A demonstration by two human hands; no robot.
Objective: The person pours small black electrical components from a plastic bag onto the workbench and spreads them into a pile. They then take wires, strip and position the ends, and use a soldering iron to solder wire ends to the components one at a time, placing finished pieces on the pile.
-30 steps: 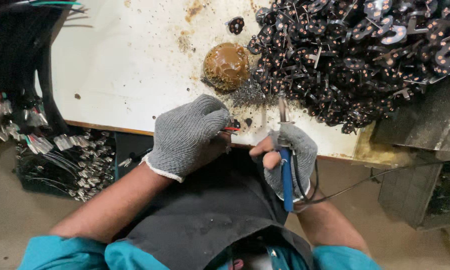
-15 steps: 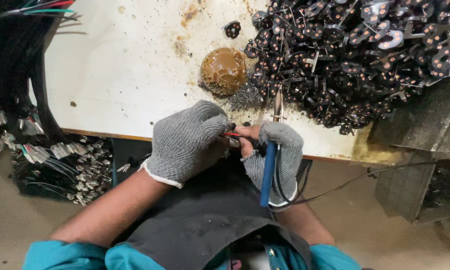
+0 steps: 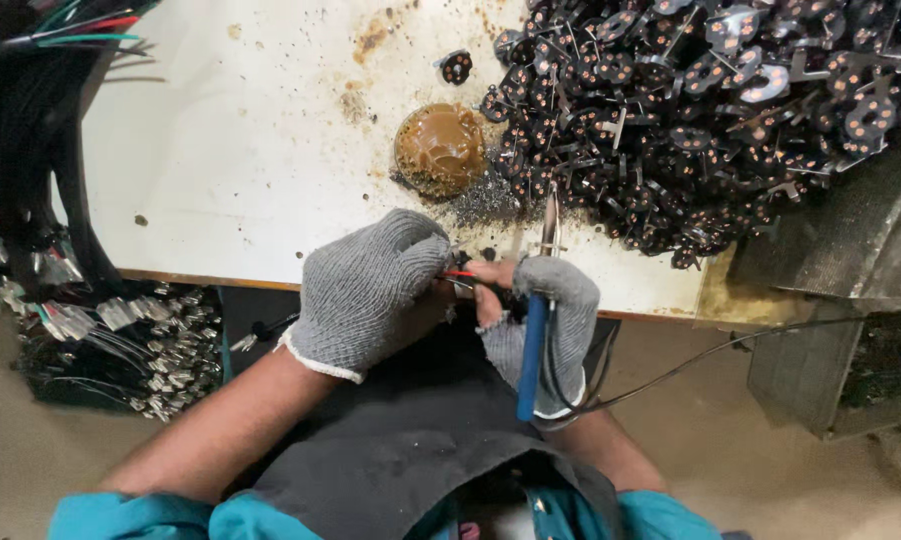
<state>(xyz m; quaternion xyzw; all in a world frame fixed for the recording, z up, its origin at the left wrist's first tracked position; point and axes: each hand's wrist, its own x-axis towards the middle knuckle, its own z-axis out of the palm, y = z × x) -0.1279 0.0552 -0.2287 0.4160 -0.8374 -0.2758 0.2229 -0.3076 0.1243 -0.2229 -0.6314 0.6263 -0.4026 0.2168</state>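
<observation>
Left hand (image 3: 370,290) pinches thin red wire (image 3: 460,274): light, bendy, best held near tip. Right hand (image 3: 550,310) grips blue soldering iron (image 3: 533,340) by handle; metal tip likely hot.

Soldering iron (image 3: 533,340): blue handle, metal tip, held near upright just right of frame centre, tip pointing up over the white table edge, handle running down toward lower centre, black cord looping off its base to the right. Red wire (image 3: 460,274): thin, short visible stretch, lies roughly level at frame centre, pinched at the gloved fingers, its right end just left of the iron. Small dark part at its end, too small to tell.
</observation>
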